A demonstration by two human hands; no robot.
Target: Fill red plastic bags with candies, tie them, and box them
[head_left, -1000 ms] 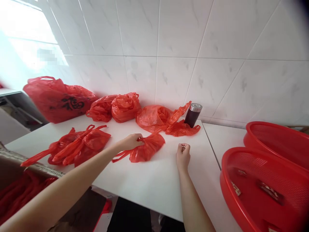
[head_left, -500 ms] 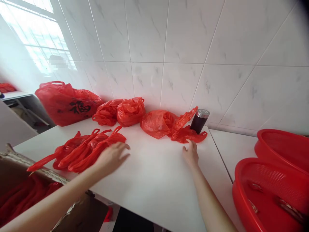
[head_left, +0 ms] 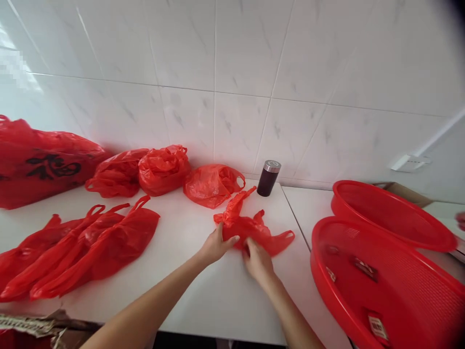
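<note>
A crumpled red plastic bag [head_left: 269,235] lies on the white table in front of me, its loose handles spread up and to the right. My left hand [head_left: 215,246] is at its left end, fingers against the plastic and thumb across its near side. Closed fingers of my right hand [head_left: 258,259] pinch the near edge of the same bag; their tips are partly hidden. Just behind it stands a dark tumbler with a silver lid [head_left: 269,178]. A rounded red bag [head_left: 210,186] rests behind my left hand.
Several flattened red bags [head_left: 98,242] lie at the left. Bundled bags [head_left: 164,169] and a large printed bag [head_left: 51,162] line the tiled wall. Red plastic baskets [head_left: 317,261], one with small packets, stand at right. A torn cardboard box [head_left: 32,324] is at lower left. Part of a hand shows at the far right edge.
The view has turned right. Both hands have come together on the crumpled bag, which has been pulled nearer, away from the tumbler and the rounded bag.
</note>
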